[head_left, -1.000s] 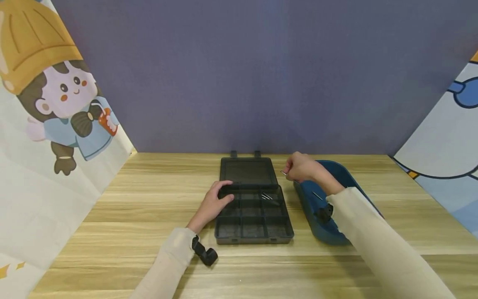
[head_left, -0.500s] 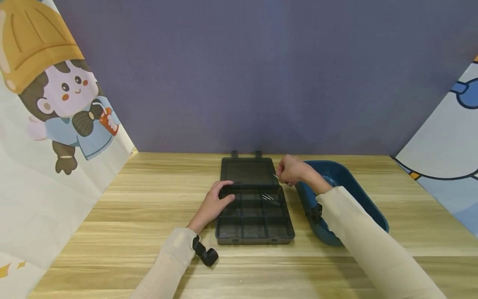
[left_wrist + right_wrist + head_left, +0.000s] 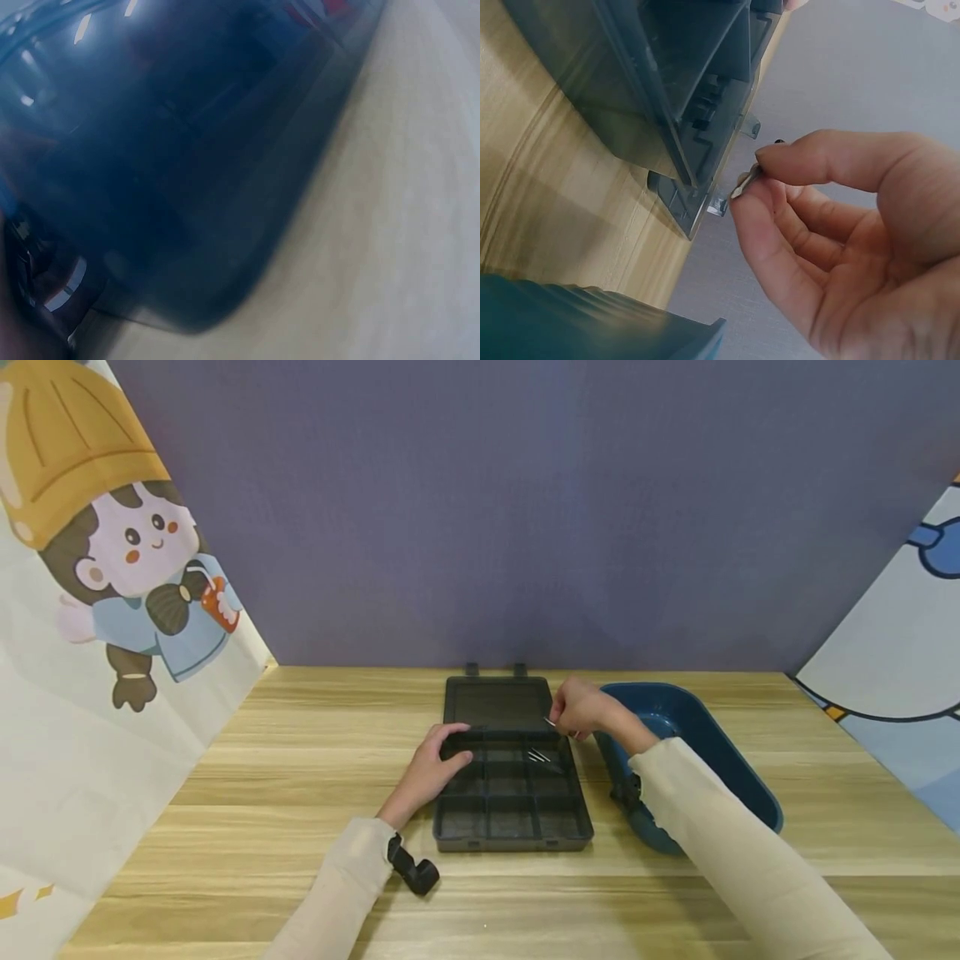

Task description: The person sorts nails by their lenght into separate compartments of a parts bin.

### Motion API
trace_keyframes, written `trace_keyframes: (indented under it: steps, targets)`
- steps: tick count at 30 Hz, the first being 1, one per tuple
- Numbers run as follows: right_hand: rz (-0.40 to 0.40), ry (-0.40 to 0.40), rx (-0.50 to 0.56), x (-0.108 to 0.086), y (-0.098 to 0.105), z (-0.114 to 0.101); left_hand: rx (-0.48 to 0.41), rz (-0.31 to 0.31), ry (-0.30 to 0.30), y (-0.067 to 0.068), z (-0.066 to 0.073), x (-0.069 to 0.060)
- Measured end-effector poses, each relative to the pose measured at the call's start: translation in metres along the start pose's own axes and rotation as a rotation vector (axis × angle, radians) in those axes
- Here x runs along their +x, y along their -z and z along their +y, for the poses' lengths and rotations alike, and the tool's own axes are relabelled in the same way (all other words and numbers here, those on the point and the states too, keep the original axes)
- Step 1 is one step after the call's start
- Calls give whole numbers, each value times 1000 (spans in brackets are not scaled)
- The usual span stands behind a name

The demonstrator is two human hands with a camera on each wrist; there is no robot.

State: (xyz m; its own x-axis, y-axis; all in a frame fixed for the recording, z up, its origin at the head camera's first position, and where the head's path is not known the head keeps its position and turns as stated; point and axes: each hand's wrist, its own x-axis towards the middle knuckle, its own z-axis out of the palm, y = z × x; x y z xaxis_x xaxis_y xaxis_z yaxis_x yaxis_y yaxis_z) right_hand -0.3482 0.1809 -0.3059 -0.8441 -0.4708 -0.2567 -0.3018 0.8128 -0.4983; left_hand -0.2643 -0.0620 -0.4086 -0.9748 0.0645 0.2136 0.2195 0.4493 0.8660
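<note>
A dark, see-through organizer box with several compartments lies on the table, its lid folded back. My left hand rests on the box's left side, thumb and index finger spread over the edge. Thin silvery rods lie in the back right compartment. My right hand hovers by the box's back right corner. Between thumb and index finger it pinches a thin metal rod, with a flattened end showing in the right wrist view. The left wrist view shows a glossy dark blue wall close up; what lies beyond it is hidden.
Right of the box stands a blue basin, partly behind my right forearm. The lid lies flat toward the grey-blue back wall. Wood-patterned table extends to the left.
My right hand has moved left from above the basin's back left rim to the box's back right corner, carrying the metal rod. The left hand stays on the box.
</note>
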Motion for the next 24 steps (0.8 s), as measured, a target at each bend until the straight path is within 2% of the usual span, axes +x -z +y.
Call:
trace_keyframes:
  steps: [5, 13, 24]
  targets:
    - [-7, 6, -8, 1, -2, -1, -5, 4, 13, -1, -1, 0]
    - [-16, 0, 8, -1, -1, -3, -4, 4, -8, -2, -1, 1]
    - [-37, -4, 18, -8, 9, -1, -6, -5, 3, 0, 0, 0]
